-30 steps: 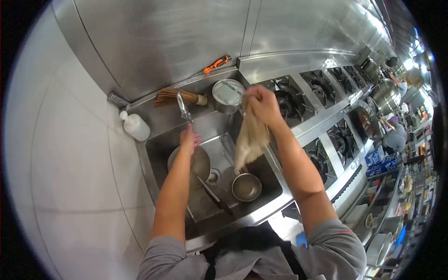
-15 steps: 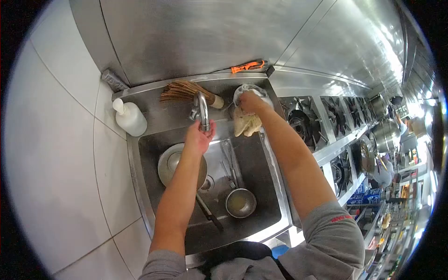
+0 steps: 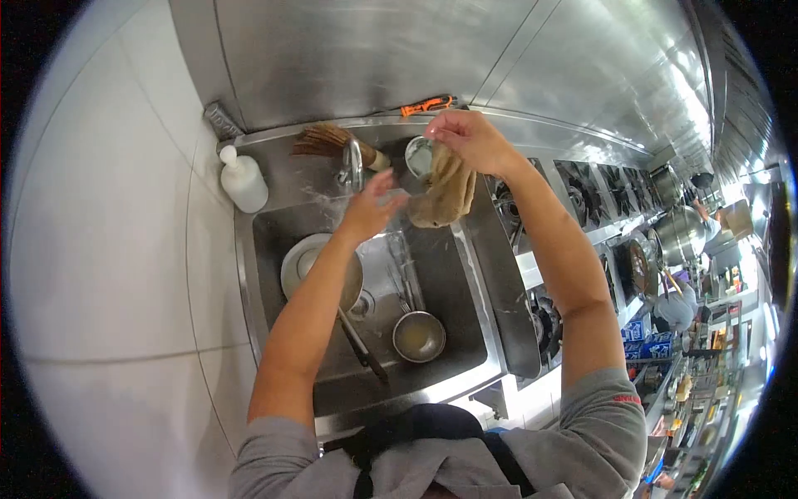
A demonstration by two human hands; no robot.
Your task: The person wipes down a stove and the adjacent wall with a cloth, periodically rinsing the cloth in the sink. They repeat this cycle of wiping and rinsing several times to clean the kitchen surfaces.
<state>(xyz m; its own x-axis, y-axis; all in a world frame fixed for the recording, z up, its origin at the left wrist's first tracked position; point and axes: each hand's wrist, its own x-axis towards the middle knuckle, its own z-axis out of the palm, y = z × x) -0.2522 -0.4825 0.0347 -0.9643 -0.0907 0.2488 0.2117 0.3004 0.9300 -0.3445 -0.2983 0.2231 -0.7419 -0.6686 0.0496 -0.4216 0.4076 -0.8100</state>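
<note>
A limp beige dishcloth (image 3: 450, 193) hangs from my right hand (image 3: 474, 141), whose fingers are closed on its upper end. Under that hand, on the sink ledge, a small white bowl (image 3: 418, 155) is partly covered by the cloth. My left hand (image 3: 372, 208) is beside the chrome faucet (image 3: 355, 162), fingers apart and slightly blurred, with nothing held in them. Below, in the steel sink (image 3: 453, 333), lie a pan (image 3: 301, 259) partly hidden by my left forearm and a ladle (image 3: 419, 337) with cloudy liquid in its cup.
A bamboo brush (image 3: 328, 142) lies behind the faucet. The white pump bottle (image 3: 243, 181) stands at the sink's left corner. An orange-handled tool (image 3: 426, 106) rests on the back ledge. Gas burners (image 3: 582, 191) run along the right, with a person (image 3: 677, 306) farther off.
My right hand has lifted the dishcloth up out of the white bowl. My left hand has moved from under the faucet spout toward the right, closer to the cloth.
</note>
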